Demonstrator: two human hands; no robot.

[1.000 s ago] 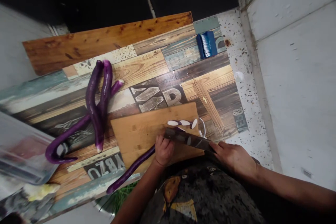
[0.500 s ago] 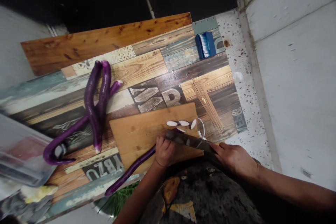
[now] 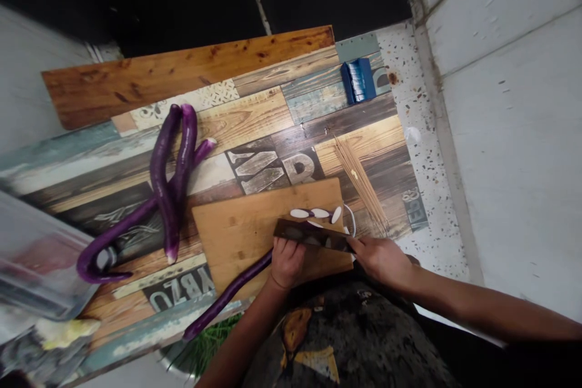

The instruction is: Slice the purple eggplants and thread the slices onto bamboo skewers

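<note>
Eggplant runs from my left grip toward 8 o'clock, overhanging the cutting board; that free length could drag it askew. Left grip: curled closed on it, just beside the knife; a slip risks cutting me. Right grip: wrapped round the knife's handle.

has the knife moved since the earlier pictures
Yes, the knife has moved left in the view, together with the right hand, judged against the cutting board.
</note>
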